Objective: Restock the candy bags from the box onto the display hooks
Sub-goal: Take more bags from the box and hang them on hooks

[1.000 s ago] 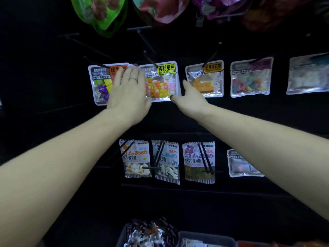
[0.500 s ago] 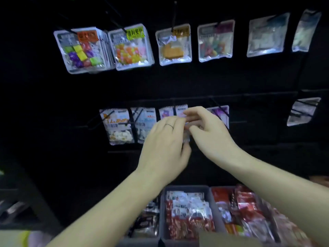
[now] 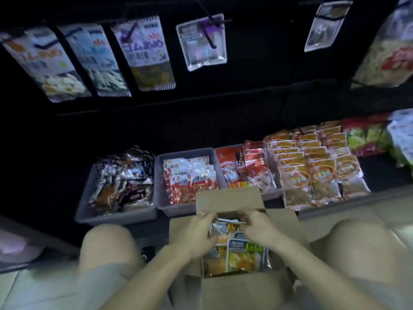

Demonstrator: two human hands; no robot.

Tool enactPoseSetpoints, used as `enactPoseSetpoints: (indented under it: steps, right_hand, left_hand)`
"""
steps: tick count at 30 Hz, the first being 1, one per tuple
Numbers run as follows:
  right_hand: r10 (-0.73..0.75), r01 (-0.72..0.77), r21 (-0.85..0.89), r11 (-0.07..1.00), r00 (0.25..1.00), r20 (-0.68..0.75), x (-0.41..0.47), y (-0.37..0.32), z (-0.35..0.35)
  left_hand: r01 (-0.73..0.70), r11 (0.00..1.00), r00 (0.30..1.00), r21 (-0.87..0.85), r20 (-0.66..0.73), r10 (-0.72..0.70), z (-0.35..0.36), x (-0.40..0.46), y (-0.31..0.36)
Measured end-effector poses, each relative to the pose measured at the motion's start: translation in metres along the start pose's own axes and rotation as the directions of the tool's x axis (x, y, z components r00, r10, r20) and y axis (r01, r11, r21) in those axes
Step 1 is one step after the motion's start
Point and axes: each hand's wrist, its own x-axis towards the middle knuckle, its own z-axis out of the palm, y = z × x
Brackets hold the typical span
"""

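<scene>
An open cardboard box [image 3: 228,199] sits on the floor between my knees, holding several clear candy bags [image 3: 243,253] with yellow and orange sweets. My left hand [image 3: 196,233] and my right hand [image 3: 257,227] are both down in the box, fingers curled around the top of a candy bag [image 3: 225,227] at its far end. On the black display wall above hang three striped candy bags [image 3: 145,54] and a clear bag [image 3: 201,44] on black hooks [image 3: 209,34].
Grey bins [image 3: 116,214] of snack packs line the low shelf just beyond the box, with rows of orange packets [image 3: 317,168] to the right. More bags hang at the upper right [image 3: 324,25]. My bare knees [image 3: 105,247] flank the box on the tiled floor.
My view has dropped from the upper hooks to the floor. Both hands left the hanging bags and came down into the box, closing on a bag there.
</scene>
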Motion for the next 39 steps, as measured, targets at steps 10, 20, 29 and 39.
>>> enactPoseSetpoints:
  steps: [10, 20, 29, 39]
  right_hand:
    - [0.070, -0.060, -0.246, 0.967, 0.997, 0.029, 0.005, 0.070, 0.040]
    - [0.078, -0.064, -0.389, 0.919, 0.997, 0.020, 0.016, 0.084, 0.049]
    - [0.032, -0.021, -0.392, 0.920, 0.999, 0.021, 0.014, 0.080, 0.052]
    - [-0.033, 0.084, -0.456, 0.886, 0.992, 0.118, 0.007, 0.087, 0.058]
  left_hand:
    - [0.050, 0.989, 0.979, 0.139, 0.188, -0.076, 0.081, 0.003, -0.027]
    - [-0.009, 0.995, 0.983, 0.101, 0.185, -0.010, 0.099, -0.002, -0.037]
    - [-0.046, 0.995, 0.968, 0.085, 0.249, 0.024, 0.104, -0.001, -0.040]
    - [-0.016, 0.996, 0.973, 0.084, 0.229, -0.003, 0.114, 0.001, -0.047]
